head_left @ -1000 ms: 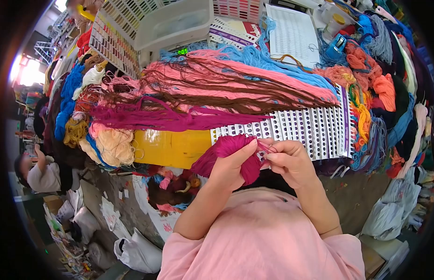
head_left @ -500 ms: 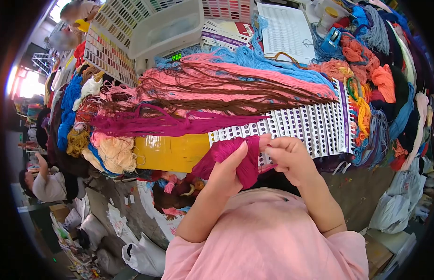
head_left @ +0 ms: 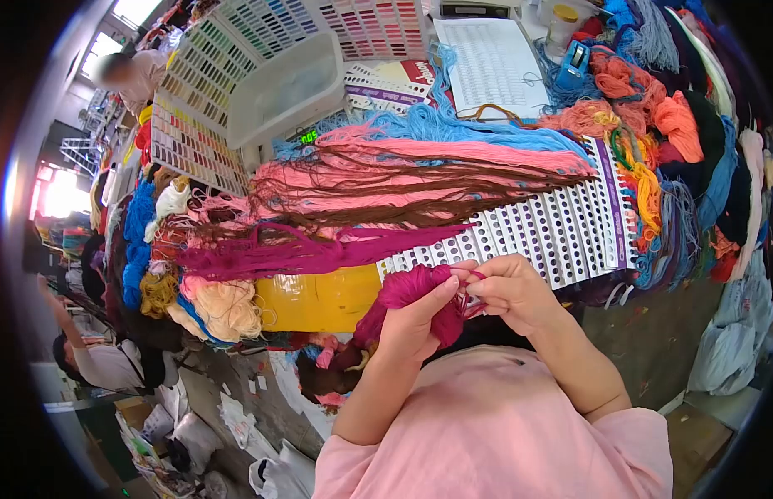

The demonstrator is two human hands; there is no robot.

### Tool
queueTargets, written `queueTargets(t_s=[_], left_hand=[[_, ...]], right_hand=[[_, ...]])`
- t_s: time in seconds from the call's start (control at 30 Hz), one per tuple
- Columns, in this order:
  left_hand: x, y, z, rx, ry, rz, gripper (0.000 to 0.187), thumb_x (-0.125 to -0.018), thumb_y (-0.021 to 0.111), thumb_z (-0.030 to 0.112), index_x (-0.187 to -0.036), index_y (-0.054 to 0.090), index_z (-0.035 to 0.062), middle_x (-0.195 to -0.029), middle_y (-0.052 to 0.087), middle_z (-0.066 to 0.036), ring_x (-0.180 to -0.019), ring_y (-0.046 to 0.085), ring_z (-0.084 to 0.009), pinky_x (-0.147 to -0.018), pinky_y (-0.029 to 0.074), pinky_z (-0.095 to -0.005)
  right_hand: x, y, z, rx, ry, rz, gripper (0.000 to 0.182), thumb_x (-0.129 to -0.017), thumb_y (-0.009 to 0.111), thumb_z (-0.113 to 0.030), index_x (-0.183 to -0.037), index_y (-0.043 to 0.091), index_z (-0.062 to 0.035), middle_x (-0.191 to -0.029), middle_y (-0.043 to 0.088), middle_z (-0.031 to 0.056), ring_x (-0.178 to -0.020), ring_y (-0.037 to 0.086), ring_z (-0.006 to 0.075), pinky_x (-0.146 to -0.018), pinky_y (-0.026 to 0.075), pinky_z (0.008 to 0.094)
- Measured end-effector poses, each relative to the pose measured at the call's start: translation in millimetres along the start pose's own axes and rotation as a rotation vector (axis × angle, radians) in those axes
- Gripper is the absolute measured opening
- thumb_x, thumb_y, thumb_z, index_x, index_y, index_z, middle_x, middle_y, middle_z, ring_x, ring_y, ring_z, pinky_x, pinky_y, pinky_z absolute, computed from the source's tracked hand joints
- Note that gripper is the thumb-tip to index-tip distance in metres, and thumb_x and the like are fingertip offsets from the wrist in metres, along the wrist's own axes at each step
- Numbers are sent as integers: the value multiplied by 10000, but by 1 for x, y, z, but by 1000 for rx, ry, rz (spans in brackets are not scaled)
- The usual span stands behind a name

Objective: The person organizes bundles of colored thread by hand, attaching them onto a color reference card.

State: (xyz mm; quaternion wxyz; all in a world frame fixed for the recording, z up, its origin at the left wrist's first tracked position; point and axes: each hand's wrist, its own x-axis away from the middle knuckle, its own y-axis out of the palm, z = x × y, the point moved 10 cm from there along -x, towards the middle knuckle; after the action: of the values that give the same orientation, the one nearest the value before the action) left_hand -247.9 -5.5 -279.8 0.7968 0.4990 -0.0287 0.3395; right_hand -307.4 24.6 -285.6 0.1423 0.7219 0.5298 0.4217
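My left hand (head_left: 414, 323) is closed around a bundled skein of magenta embroidery thread (head_left: 407, 287), held up in front of my shirt. Its thumb lies across the skein, with the fingertips at the right end. Close beside it, my right hand (head_left: 522, 293) pinches a few magenta strands (head_left: 469, 291) coming off that end. Just beyond both hands, long magenta threads (head_left: 320, 252) lie across the table, their right tips over white cards with rows of punched holes (head_left: 528, 229). Pink threads (head_left: 453, 151) and dark brown threads (head_left: 419, 190) stretch out behind them.
A yellow surface (head_left: 320, 299) shows at the near edge. Cream yarn (head_left: 224, 309) is heaped at left. Colour sample cards (head_left: 195, 150), a white plastic tub (head_left: 286, 91) and a printed sheet (head_left: 490, 66) stand behind. Several coloured skeins crowd the right, near a blue tape dispenser (head_left: 573, 66).
My right fingers have drawn in closer to the skein's end, and the strands there are bunched differently. My left hand keeps its hold. The whole view has turned slightly.
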Motion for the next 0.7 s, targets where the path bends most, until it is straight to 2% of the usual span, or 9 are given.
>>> queueTargets(t_s=[0.03, 0.23, 0.43, 0.53, 0.63, 0.7], left_hand=[[-1, 0, -1, 55, -21, 18, 195, -807, 436, 42, -944, 506, -77, -886, 552, -139, -804, 538, -198, -716, 450, -305], [-1, -15, 0, 28, 52, 109, 166, -813, 440, 66, -864, 538, -57, -853, 563, -125, -774, 540, -184, -694, 452, -303], [-2, -12, -1, 59, 56, 86, 165, -818, 439, 84, -862, 544, -35, -846, 567, -108, -761, 540, -168, -691, 445, -290], [-1, -11, 2, 60, 94, 50, 158, -819, 439, 90, -853, 545, -22, -844, 567, -103, -754, 540, -163, -687, 444, -284], [-2, -15, 3, 58, 126, 50, 151, -820, 438, 93, -844, 547, -8, -826, 569, -97, -739, 540, -157, -666, 446, -277], [2, -20, 1, 33, 99, 163, 120, -804, 458, 69, -838, 547, -4, -804, 569, -85, -713, 540, -148, -642, 445, -265]], right_hand=[[-1, -2, 1, -10, 9, 1, 102, -708, 526, -15, -783, 575, 34, -595, 509, -20, -418, 325, 0, -368, 219, 142], [-4, 1, 1, 9, -4, -85, 76, -707, 530, -26, -747, 568, 26, -465, 384, -55, -374, 264, 10, -356, 173, 176], [-5, 2, 0, 47, -14, -84, 68, -705, 539, -40, -720, 572, 18, -472, 400, -50, -380, 267, 10, -358, 172, 175], [-5, 1, 0, 51, -7, -95, 91, -691, 540, -26, -745, 570, 41, -473, 418, -24, -384, 311, 23, -363, 267, 163], [-3, 2, -1, 42, -12, -81, 71, -710, 552, -53, -717, 578, 13, -484, 419, -48, -397, 289, 9, -362, 189, 169], [-4, 2, 1, 29, -2, -86, 71, -710, 556, -52, -720, 582, 13, -490, 426, -45, -401, 296, 11, -366, 198, 166]])
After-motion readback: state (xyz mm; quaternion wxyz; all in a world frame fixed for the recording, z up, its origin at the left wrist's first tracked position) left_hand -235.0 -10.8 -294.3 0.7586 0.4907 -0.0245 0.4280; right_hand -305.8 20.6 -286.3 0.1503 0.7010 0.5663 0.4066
